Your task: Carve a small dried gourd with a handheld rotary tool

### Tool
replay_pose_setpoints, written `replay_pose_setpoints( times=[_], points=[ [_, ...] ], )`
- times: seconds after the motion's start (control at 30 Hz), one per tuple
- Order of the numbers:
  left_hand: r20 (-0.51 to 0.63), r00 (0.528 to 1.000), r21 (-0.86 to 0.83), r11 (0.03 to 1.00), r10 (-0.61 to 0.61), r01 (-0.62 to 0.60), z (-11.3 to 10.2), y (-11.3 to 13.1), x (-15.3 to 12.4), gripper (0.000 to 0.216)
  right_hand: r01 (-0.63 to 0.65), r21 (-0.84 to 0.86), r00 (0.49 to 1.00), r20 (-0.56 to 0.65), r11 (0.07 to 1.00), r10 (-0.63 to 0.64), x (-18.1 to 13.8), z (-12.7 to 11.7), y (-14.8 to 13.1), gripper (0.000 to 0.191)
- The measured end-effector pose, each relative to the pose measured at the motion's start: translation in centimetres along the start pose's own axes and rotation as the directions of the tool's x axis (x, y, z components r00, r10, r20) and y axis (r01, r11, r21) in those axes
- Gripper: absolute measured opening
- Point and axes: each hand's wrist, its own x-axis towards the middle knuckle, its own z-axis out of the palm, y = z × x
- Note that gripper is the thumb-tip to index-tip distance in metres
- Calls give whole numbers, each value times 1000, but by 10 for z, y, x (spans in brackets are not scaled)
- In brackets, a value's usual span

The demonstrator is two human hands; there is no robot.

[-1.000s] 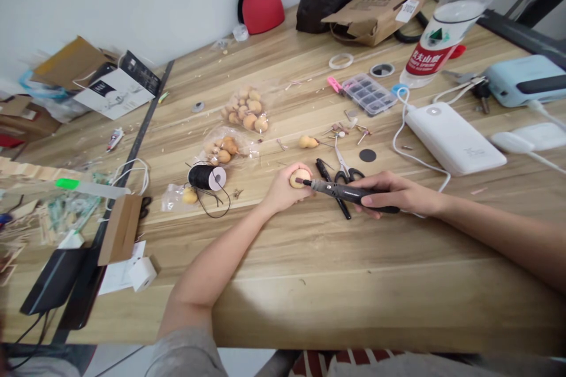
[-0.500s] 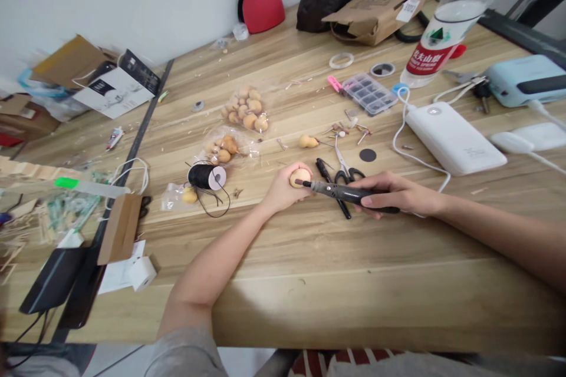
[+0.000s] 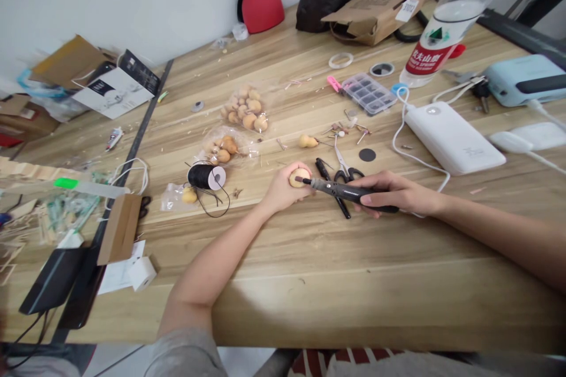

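Observation:
My left hand (image 3: 281, 189) is closed around a small tan gourd (image 3: 296, 177), whose rounded end faces the tool. In my right hand (image 3: 393, 193) is a slim black rotary tool (image 3: 342, 189), gripped like a pen and joined to a white cable. Its brown grinding tip (image 3: 300, 180) meets the gourd's surface or lies just in front of it; I cannot tell which. Beyond the tool lie black-handled scissors (image 3: 342, 168) and a black pen (image 3: 339, 203), which the tool partly crosses. Another small gourd (image 3: 308, 141) lies on the table farther back.
Bags of gourds (image 3: 245, 109) and a black cord spool (image 3: 203, 178) lie to the left. A white power bank (image 3: 455, 138), a water bottle (image 3: 435, 50) and a compartment box (image 3: 369, 94) stand at the right. Loose grinding bits (image 3: 342, 131) lie behind the scissors. A cardboard box (image 3: 118, 228) is at far left.
The tool tip has shifted very slightly on the gourd. Both hands keep their holds, and everything else looks the same.

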Motion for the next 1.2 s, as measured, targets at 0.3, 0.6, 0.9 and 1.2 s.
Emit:
replay_pose_setpoints(
  times=[0.3,0.6,0.9,1.2],
  points=[
    [-4,1000,11,1000,0,0,0,1,-1,31,1,-12,1000,7,1000,-1,0,1,0,24],
    [-29,999,55,998,22,-20,2,-1,-1,31,7,27,1000,-31,1000,-6,0,0,1,24],
    [-87,993,115,991,79,-69,4,-1,-2,28,-4,23,999,-34,1000,5,0,0,3,27],
    [-95,992,126,989,84,-72,3,-3,-2,27,-5,-13,1000,-4,1000,5,0,0,0,29]
  ],
)
